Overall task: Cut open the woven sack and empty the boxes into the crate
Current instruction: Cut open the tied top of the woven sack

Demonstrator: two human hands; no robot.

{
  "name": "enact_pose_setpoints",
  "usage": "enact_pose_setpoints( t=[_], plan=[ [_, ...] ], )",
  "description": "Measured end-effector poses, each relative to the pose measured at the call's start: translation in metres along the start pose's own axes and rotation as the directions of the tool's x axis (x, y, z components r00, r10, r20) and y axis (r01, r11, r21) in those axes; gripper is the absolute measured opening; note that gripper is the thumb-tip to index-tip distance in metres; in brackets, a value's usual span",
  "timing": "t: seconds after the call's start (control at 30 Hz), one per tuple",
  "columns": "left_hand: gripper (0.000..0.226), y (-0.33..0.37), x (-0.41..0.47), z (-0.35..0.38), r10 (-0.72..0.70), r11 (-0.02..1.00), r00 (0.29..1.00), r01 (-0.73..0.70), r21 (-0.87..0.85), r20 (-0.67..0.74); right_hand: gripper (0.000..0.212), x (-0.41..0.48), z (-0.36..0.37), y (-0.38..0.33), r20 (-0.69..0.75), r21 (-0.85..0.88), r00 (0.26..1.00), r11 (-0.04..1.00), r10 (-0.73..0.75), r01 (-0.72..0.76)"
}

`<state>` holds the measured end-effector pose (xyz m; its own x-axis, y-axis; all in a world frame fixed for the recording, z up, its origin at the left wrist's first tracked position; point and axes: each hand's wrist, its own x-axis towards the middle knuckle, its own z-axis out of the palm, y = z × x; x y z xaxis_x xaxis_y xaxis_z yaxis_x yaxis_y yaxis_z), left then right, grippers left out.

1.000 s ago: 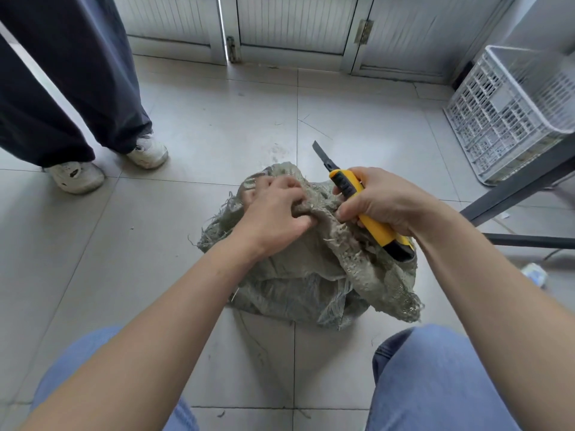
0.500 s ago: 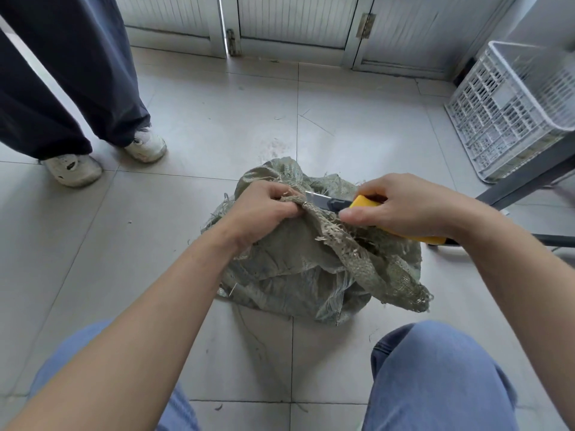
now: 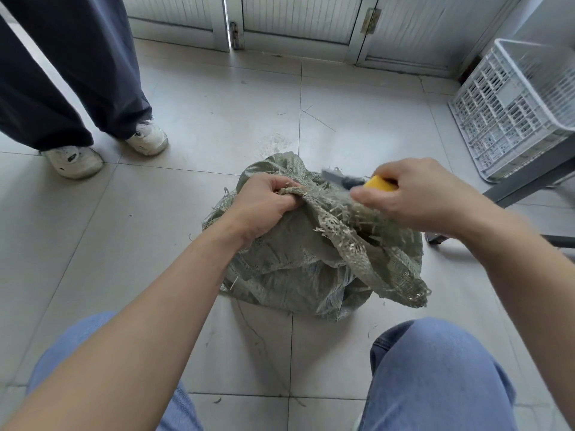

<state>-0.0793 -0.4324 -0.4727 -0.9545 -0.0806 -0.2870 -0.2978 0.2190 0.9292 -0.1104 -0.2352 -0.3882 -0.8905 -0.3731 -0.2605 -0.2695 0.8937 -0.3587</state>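
A grey-green woven sack (image 3: 298, 269) lies crumpled on the tiled floor between my knees, its top edge frayed. My left hand (image 3: 264, 203) grips a bunched fold of the sack's top edge. My right hand (image 3: 417, 194) holds a yellow utility knife (image 3: 378, 183); its blurred blade points left, just above the frayed edge near my left hand. The boxes are hidden inside the sack. A white lattice crate (image 3: 516, 110) stands at the far right.
A person in dark trousers and white shoes (image 3: 74, 161) stands at the upper left. A dark metal frame leg (image 3: 529, 181) slants in front of the crate at the right. Closed doors (image 3: 298, 20) line the back. My knees in jeans fill the bottom.
My right hand turned the knife from pointing up and away to lying sideways across the sack's top edge, then drew it to the right. My left hand kept its hold on the fold.
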Motion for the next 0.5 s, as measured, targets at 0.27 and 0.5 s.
enact_pose_setpoints(
  t=[0.27, 0.5],
  plan=[
    [0.017, 0.0016, -0.0005, 0.0006, -0.001, 1.0, 1.0, 0.001, -0.002, -0.026, 0.041, -0.0039, -0.0003, -0.0076, 0.151, -0.025, 0.989, 1.0, 0.012, -0.008],
    [0.017, -0.0013, -0.0018, 0.0024, -0.013, 1.0, 0.999, 0.013, 0.011, -0.039, 0.044, -0.0046, 0.0024, -0.0087, 0.174, -0.037, 0.984, 0.999, 0.033, -0.027]
  ],
)
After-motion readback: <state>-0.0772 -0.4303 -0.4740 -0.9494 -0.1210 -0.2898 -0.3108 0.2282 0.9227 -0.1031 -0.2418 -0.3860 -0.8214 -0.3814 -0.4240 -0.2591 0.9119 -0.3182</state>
